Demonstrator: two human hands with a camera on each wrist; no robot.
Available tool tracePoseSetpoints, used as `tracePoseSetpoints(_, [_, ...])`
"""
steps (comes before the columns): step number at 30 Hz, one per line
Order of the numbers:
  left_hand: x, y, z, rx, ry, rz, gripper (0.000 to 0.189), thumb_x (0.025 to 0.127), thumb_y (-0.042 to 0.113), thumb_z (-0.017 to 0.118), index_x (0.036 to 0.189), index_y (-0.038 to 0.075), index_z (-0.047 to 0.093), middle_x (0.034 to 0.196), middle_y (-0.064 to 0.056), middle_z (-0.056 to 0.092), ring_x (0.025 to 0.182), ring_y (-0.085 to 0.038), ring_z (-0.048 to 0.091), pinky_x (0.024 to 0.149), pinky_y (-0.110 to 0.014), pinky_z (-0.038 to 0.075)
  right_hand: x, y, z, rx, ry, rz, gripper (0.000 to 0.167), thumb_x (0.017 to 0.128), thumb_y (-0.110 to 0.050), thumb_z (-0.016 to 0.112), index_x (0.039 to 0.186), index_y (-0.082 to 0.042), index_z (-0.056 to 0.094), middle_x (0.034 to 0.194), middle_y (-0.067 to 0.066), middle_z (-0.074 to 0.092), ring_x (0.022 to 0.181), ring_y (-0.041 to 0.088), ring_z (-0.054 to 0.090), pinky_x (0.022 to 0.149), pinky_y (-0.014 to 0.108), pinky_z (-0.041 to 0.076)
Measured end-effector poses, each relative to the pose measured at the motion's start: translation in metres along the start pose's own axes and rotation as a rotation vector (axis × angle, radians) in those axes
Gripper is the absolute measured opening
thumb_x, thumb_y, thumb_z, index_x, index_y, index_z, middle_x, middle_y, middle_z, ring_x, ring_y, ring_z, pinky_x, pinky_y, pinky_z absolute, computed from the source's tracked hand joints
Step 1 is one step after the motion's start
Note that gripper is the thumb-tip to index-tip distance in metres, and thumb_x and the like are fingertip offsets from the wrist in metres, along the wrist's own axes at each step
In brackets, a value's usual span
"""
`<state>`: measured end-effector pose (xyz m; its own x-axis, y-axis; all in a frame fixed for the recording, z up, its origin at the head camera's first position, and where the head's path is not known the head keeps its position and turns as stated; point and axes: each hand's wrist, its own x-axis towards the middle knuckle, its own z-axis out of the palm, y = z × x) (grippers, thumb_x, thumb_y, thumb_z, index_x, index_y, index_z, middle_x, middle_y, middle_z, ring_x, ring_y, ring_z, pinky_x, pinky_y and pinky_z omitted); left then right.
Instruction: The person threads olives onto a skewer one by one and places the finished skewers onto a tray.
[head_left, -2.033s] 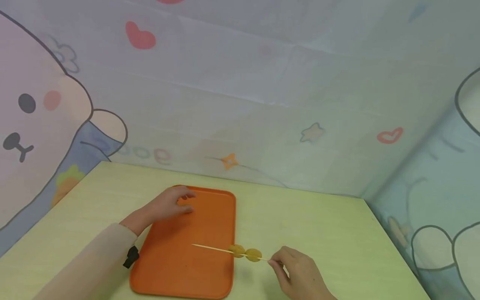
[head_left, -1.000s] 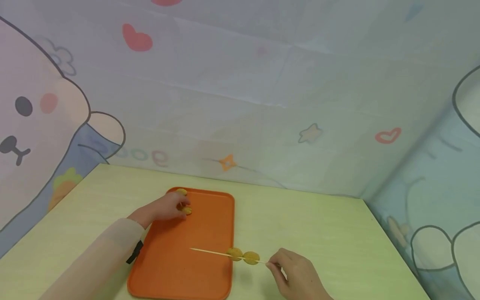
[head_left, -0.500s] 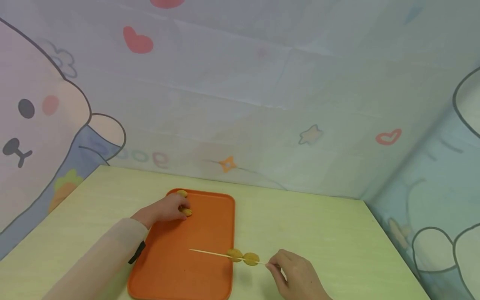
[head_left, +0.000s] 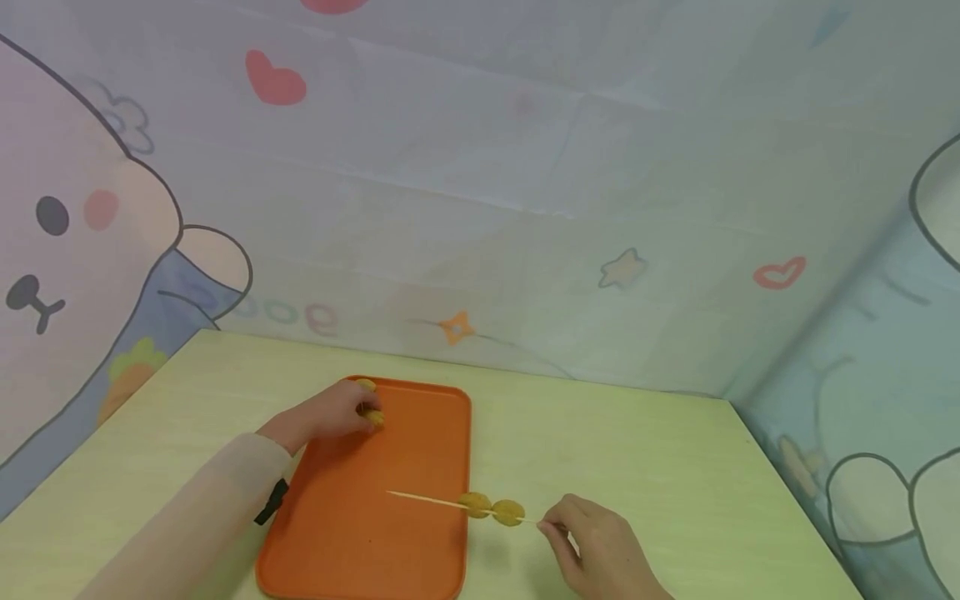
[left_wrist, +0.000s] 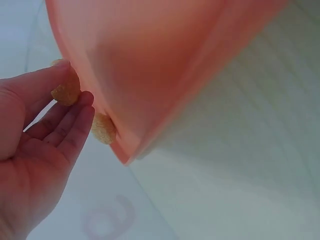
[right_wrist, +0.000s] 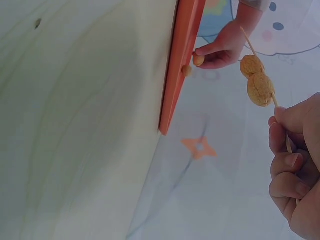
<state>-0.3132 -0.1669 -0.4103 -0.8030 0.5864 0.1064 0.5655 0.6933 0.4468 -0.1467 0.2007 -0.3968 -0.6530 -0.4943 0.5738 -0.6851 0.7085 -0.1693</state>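
Note:
At the far left corner of the orange tray (head_left: 367,550), my left hand (head_left: 333,412) pinches a golden-brown, rough-skinned ball (left_wrist: 67,90) between thumb and fingertips. A second such ball (left_wrist: 103,129) lies in the tray's corner, just beyond those fingers; the hand partly hides it in the head view. My right hand (head_left: 600,542) holds the blunt end of a thin wooden skewer (head_left: 423,498) to the right of the tray. Two more golden balls (right_wrist: 260,89) are threaded on it, touching each other near the right fingers. The skewer's bare point (head_left: 392,492) reaches left above the tray.
The pale yellow-green wooden table (head_left: 600,442) extends right of the tray and behind it. A cartoon-printed cloth backdrop (head_left: 480,208) rises at the table's back edge and along both sides. A black item (head_left: 272,502) sits at the left wrist.
My left hand, at first held with fingers spread over the tray's far left, has come down, pinched a ball and risen slightly. The skewer stays in my right hand, nearly still.

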Motion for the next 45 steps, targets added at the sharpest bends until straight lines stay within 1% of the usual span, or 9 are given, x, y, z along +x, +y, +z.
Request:
tracePoseSetpoints(3, [-0.002,0.005,-0.003,-0.002,0.024,0.031,0.003,0.086,0.006,0.070,0.088,0.003,0.070,0.078,0.000,0.054,0.070,-0.011,0.043,0.066,-0.027,0.041,0.000,0.001,-0.002,-0.002,0.008,0.006,0.021,0.079,-0.006,0.078,0.079,-0.019,0.061,0.073,-0.016,0.056,0.065,-0.007,0.049,0.055,0.011,0.041])
tracePoseSetpoints(7, [-0.006,0.014,-0.003,0.005,0.048,0.108,0.006,0.087,0.007,0.070,0.091,0.003,0.072,0.080,0.001,0.060,0.071,-0.010,0.045,0.064,-0.025,0.042,0.001,0.003,-0.005,-0.012,0.025,0.000,0.023,0.077,-0.004,0.078,0.079,-0.019,0.061,0.073,-0.016,0.056,0.064,-0.008,0.048,0.055,0.010,0.040])
tracePoseSetpoints(12, [-0.013,0.026,0.000,0.025,0.094,0.206,0.011,0.083,0.003,0.073,0.094,0.003,0.072,0.084,-0.001,0.064,0.071,-0.010,0.049,0.062,-0.024,0.043,0.002,0.003,-0.008,-0.005,0.010,0.027,0.022,0.078,-0.004,0.078,0.080,-0.019,0.061,0.073,-0.018,0.054,0.064,-0.009,0.044,0.054,0.012,0.040])
tracePoseSetpoints(18, [-0.026,0.040,0.002,-0.023,0.109,0.216,0.013,0.084,0.002,0.072,0.095,0.005,0.069,0.087,0.000,0.060,0.074,-0.010,0.051,0.065,-0.024,0.045,0.002,0.002,-0.012,-0.008,0.002,0.078,0.023,0.080,-0.006,0.078,0.079,-0.021,0.061,0.073,-0.020,0.052,0.063,-0.009,0.043,0.053,0.013,0.041])
tracePoseSetpoints(22, [-0.036,0.047,0.001,-0.060,0.121,0.222,0.012,0.085,0.001,0.071,0.095,0.007,0.068,0.087,0.003,0.058,0.076,-0.009,0.051,0.069,-0.026,0.047,0.001,0.003,-0.012,-0.019,0.011,0.086,0.025,0.079,-0.006,0.079,0.079,-0.024,0.061,0.072,-0.021,0.052,0.063,-0.009,0.042,0.053,0.013,0.041])
tracePoseSetpoints(27, [-0.050,0.057,-0.001,-0.085,0.133,0.223,0.014,0.086,0.002,0.071,0.097,0.010,0.067,0.091,0.005,0.060,0.079,-0.007,0.054,0.072,-0.032,0.053,0.001,0.004,-0.014,-0.022,0.040,0.061,0.027,0.076,-0.004,0.079,0.079,-0.023,0.061,0.072,-0.020,0.052,0.063,-0.009,0.042,0.053,0.013,0.040])
tracePoseSetpoints(33, [-0.067,0.071,-0.002,-0.101,0.137,0.213,0.020,0.083,0.001,0.073,0.099,0.011,0.066,0.093,0.006,0.060,0.081,-0.006,0.055,0.073,-0.030,0.053,0.000,0.003,-0.014,-0.020,0.069,0.042,0.030,0.074,-0.001,0.080,0.078,-0.023,0.061,0.072,-0.021,0.051,0.062,-0.010,0.042,0.053,0.010,0.038])
tracePoseSetpoints(39, [-0.077,0.079,0.001,-0.122,0.163,0.259,0.023,0.083,-0.001,0.073,0.099,0.012,0.065,0.094,0.007,0.059,0.083,-0.006,0.055,0.074,-0.029,0.054,-0.001,0.003,-0.011,-0.025,0.094,0.030,0.032,0.071,0.000,0.082,0.077,-0.022,0.060,0.072,-0.021,0.050,0.062,-0.010,0.042,0.054,0.007,0.036])
tracePoseSetpoints(45, [-0.083,0.083,0.004,-0.144,0.176,0.287,0.023,0.083,0.002,0.074,0.101,0.013,0.063,0.095,0.007,0.060,0.083,-0.005,0.055,0.072,-0.027,0.054,-0.002,0.004,-0.010,-0.022,0.089,0.007,0.033,0.070,0.001,0.082,0.078,-0.022,0.060,0.072,-0.020,0.051,0.063,-0.010,0.044,0.054,0.007,0.036])
